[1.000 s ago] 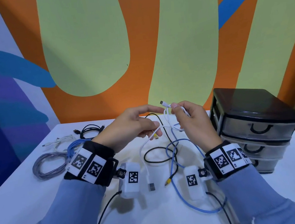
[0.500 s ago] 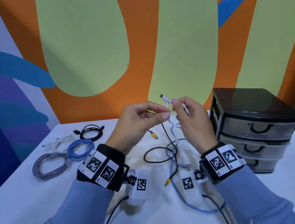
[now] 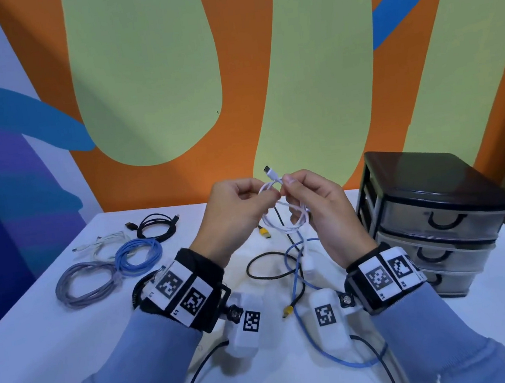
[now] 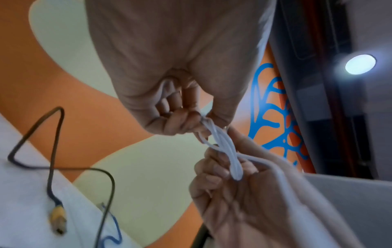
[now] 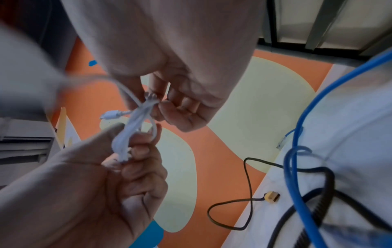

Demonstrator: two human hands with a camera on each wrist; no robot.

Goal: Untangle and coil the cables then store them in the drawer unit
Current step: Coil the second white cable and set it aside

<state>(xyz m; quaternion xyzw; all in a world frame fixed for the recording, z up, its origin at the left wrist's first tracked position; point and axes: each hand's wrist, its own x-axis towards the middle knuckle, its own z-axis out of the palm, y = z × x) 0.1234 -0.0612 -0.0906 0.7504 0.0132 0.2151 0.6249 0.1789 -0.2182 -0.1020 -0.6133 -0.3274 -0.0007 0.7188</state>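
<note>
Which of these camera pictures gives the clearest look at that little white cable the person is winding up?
The right wrist view: the white cable fills the centre, its bundled loops gripped by the right hand and pinched by the left hand, plug showing. The left wrist view shows the loops, blurrier. The head view shows it small, plug sticking up.

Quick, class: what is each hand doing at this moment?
Left hand: fingers pinch the thin white cable.
Right hand: fingers curl round the same white cable's loops.
</note>
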